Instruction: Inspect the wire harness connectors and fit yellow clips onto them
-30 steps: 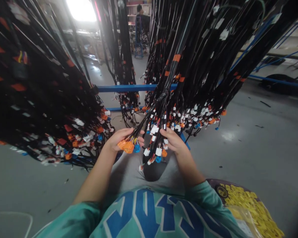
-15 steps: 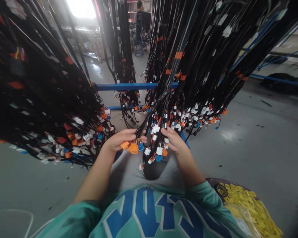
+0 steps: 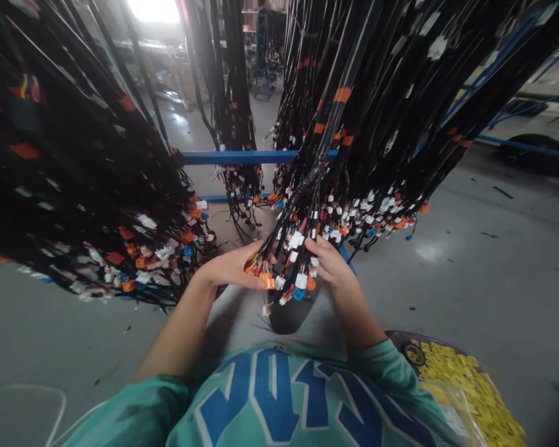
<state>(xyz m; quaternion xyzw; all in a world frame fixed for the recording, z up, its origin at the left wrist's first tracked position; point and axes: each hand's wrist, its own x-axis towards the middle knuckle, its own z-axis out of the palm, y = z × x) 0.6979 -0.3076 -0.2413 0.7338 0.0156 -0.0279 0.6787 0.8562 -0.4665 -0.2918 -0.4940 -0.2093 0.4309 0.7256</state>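
A black wire harness (image 3: 317, 162) hangs in front of me, its lower end fanned into wires with white, orange and blue connectors. My left hand (image 3: 235, 266) is closed around some of its branches, the thumb against an orange connector (image 3: 267, 281). On the other side, my right hand (image 3: 330, 261) has its fingers closed at the wires beside several white connectors; what exactly they pinch is partly hidden. Between the hands dangle a white connector (image 3: 300, 281) and a blue connector (image 3: 299, 294).
Thick bundles of harnesses (image 3: 74, 155) hang at left, with more harnesses (image 3: 386, 124) at right. A blue rack bar (image 3: 237, 158) crosses behind my hands. By my right side, a round dark stool or tray (image 3: 395, 340) bears many yellow pieces (image 3: 466, 385) and a clear plastic bag (image 3: 447, 403).
My left thumb has moved down over the orange connectors, turning them toward the right. The blue connector beside them is now hidden. My right hand stays almost in place.
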